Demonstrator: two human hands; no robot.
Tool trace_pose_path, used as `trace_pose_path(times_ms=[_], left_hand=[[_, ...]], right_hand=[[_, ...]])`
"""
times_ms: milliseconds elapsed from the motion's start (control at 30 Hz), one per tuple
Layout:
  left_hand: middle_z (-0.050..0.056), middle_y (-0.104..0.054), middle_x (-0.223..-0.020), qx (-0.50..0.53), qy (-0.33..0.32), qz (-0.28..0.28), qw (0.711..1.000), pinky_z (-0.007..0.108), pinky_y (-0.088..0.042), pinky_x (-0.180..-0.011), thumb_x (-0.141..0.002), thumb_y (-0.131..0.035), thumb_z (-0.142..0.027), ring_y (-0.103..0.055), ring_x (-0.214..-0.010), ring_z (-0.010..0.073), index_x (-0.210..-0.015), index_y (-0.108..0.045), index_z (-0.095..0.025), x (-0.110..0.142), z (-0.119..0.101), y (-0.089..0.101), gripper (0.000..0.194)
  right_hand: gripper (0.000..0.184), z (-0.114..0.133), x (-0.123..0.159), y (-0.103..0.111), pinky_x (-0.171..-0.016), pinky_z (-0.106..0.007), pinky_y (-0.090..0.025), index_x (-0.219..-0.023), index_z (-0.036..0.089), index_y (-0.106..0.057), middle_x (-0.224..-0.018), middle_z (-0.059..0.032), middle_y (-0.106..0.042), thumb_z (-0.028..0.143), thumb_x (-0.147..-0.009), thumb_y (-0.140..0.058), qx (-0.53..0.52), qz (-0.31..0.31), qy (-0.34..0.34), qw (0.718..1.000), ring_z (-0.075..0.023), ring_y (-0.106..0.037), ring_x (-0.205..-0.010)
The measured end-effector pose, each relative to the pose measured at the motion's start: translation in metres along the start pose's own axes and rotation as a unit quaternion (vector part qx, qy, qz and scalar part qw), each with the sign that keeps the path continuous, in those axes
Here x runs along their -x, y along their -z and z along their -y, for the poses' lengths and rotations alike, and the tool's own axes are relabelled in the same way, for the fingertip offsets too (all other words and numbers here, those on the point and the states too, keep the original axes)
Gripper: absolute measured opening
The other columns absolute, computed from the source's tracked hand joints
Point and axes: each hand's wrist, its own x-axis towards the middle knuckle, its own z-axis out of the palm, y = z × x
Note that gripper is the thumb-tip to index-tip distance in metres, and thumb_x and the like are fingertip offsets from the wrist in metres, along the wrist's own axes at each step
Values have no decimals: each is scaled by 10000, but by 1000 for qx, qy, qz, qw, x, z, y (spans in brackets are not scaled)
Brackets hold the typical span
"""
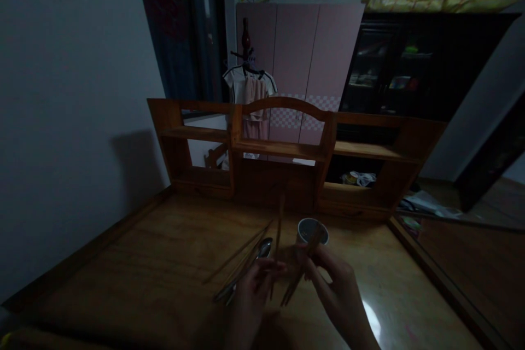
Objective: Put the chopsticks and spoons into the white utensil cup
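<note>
Several chopsticks (292, 289) are bunched in my right hand (330, 273), whose fingers pinch them near the middle. Their upper ends overlap the white cup (302, 238) standing behind; I cannot tell whether they touch it. A single chopstick (279, 229) stands nearly upright in my left hand (259, 281), held between thumb and fingers. Left of that hand, more chopsticks (233, 257) lie on the wooden desk (164, 262). Beside them rests a metal spoon (264, 248), its handle partly hidden by my left hand.
A wooden shelf unit (279, 149) runs along the desk's far edge. The white wall (82, 120) bounds the left side, and a raised wooden rim (435, 276) the right. Dim light darkens the scene; pink cabinets (297, 49) stand farther back.
</note>
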Motion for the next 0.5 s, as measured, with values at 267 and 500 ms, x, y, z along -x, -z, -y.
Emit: trace_pose_path(times_ms=[267,500], left_hand=[[59,-729,-909,-69,-3,55,996,278,-524,-767,-765,-675,-374,-668,-865,222,-876,-691,-192,-1,29,-12,214],[81,-734,-982,-72,6,101,992,309,-519,-834,-811,-620,-372,-660,-926,246,-962,-722,-208,6,33,-16,246]], right_hand=[[178,5,-3,3,-666,-263,-481,-931,181,-662,-837,-53,-636,307,-916,-537,37,-7,18,999,-181,-602,-759],[166,-3,-1,6,-680,-257,-465,-777,179,-612,-763,-15,-550,246,-909,-536,27,34,3,999,-156,-570,-729]])
